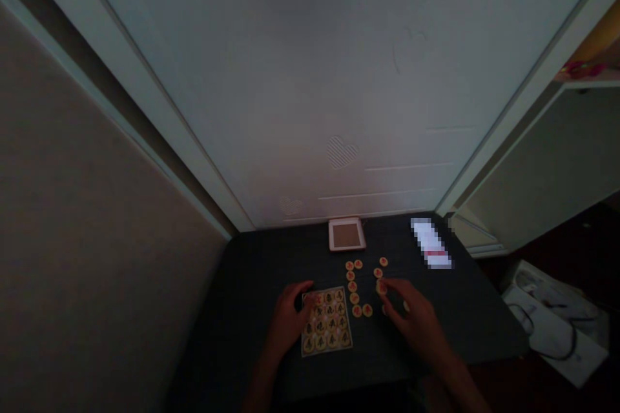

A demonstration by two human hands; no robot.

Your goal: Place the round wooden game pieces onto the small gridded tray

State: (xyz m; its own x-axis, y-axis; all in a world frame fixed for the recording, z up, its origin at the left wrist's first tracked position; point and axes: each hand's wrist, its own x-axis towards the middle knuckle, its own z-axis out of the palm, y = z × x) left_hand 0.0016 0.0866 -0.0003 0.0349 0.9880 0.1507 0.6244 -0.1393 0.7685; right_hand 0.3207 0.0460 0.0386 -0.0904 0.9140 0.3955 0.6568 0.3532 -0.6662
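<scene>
In the head view, a square tray (327, 353) of round Chinese chess pieces lies on the dark table, most with black characters. My left hand (289, 313) rests at its upper left side, thumb and index finger apart, partly covering the corner pieces. My right hand (411, 313) has thumb and fingertips closed around a Chinese chess piece (382, 287) with a red character. Between the hands, several loose red-marked pieces (352, 286) form a bracket-like line. Two more pieces (378, 273) lie just beyond my right fingertips, and others are partly hidden under that hand.
A shallow box or lid (347, 248) with a pale rim stands at the table's back edge, against a white panel (310, 110). A blurred-out bright phone-like object (431, 244) lies at the back right. Past the right edge sits a white box (557, 329) on the floor.
</scene>
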